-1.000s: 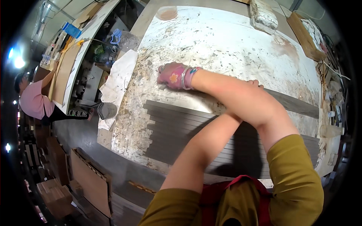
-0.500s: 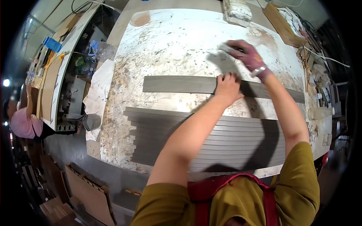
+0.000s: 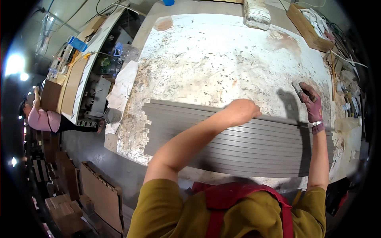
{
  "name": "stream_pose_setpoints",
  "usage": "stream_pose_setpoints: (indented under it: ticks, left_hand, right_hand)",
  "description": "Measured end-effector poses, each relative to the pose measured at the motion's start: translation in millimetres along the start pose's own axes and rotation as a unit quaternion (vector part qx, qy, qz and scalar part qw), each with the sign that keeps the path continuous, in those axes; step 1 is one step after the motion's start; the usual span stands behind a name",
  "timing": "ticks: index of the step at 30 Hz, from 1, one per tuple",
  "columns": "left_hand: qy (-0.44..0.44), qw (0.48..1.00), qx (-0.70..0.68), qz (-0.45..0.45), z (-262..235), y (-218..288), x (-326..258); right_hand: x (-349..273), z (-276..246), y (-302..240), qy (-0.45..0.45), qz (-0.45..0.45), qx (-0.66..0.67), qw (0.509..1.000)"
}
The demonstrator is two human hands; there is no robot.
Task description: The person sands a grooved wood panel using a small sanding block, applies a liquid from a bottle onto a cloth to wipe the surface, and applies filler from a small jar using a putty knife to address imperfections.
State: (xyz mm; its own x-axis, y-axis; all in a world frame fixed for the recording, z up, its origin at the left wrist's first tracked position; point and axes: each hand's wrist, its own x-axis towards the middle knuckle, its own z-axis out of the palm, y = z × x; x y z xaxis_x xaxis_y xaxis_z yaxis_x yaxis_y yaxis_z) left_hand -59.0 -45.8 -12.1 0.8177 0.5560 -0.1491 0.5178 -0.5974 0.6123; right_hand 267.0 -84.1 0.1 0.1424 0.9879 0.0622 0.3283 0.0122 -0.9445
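Observation:
A row of long grey planks (image 3: 238,148) lies side by side on the worktable in front of me. At its far edge a narrow plank (image 3: 182,105) runs along the row. My left hand (image 3: 242,111), bare, is closed over this plank near its middle, the fingertips mostly hidden behind it. My right hand (image 3: 312,105), in a dirty pink glove, is raised near the right end of the row, apart from the planks. Its fingers are bent around a small grey piece (image 3: 296,87), whose kind I cannot make out.
The white tabletop (image 3: 198,59) is stained and speckled. A wrapped bundle (image 3: 257,15) and a wooden box of white cloths (image 3: 311,29) stand at the back. Bottles line the right edge. At the left, a person in pink (image 3: 43,118) is by a second bench (image 3: 73,85).
The separate plank has come toward me, against the far edge of the row, with my left hand on it. My right hand has moved right and nearer, off the middle of the table.

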Motion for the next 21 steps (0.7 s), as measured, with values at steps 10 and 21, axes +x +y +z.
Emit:
stream_pose_setpoints:
  ticks: [10, 21]
  left_hand:
    - [0.111, 0.962, 0.169, -0.185, -6.9, -36.7, -108.4]
    - [0.254, 0.909, 0.275, -0.182, 3.7, -74.9, -164.8]
  right_hand:
    - [62.7, 235.9, -104.8, -0.296, -0.058, -0.037, 0.953]
    - [89.1, 567.7, -152.9, -0.383, -0.228, -0.147, 0.883]
